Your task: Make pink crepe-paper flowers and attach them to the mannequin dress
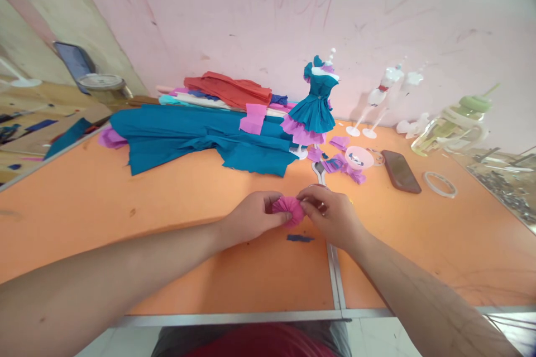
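Note:
A round, gathered piece of pink fabric [288, 211] with pleats running toward its centre is held up over the orange table [176, 268]. My left hand [255, 215] grips its left side, thumb across the front. On its right edge, my right hand [330, 212] pinches with thumb and forefinger; whether a needle or thread is there is too small to tell. A dark blue fabric strip [300, 238] lies on the table just below the hands. Beyond them, a pair of scissors [320, 172] lies partly behind my right hand.
Teal cloth [180, 136] and folded fabrics [226, 89] lie along the wall. A small mannequin in a teal and purple dress [316, 103] stands behind. To the right are a pink bowl [359, 158], a phone [401, 171], a tape roll [439, 184] and a bottle [452, 125].

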Demonstrator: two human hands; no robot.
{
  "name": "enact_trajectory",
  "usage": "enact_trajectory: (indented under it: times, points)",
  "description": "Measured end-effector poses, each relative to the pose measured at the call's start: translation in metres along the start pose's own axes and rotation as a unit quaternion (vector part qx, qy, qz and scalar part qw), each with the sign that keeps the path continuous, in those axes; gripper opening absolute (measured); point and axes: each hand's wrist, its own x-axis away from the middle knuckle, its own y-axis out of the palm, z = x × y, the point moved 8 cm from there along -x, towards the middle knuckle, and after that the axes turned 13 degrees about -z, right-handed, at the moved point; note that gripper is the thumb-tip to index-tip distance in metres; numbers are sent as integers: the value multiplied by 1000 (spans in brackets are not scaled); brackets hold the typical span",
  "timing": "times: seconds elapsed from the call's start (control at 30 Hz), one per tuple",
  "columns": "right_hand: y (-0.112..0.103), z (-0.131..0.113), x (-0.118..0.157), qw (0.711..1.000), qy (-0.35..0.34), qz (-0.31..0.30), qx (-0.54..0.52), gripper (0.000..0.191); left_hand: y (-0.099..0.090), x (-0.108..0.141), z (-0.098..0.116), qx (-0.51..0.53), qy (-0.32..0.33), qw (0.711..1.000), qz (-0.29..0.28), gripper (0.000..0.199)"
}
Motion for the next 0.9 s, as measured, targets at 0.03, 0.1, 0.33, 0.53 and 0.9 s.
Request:
enact_trajectory:
  times: [0.03,0.1,0.33,0.53,0.9]
  points:
    - [-2,-1,0,1000,-1,3,-4,22,1,0,-1,-6,0,1000,-7,23]
    - [-2,-2,0,1000,-1,-9,-18,27,5,0,-1,-14,2,1000,-25,22]
    - [7,3,-3,997,19,-30,-65,10,11,0,5,34,31,998,-40,27]
    - [6,18,-4,982,52,35,-179,21,4,-1,14,145,66,987,-24,38]
    - [8,12,-6,993,54,-5,-107,16,11,1,3,1,16,999,-47,32]
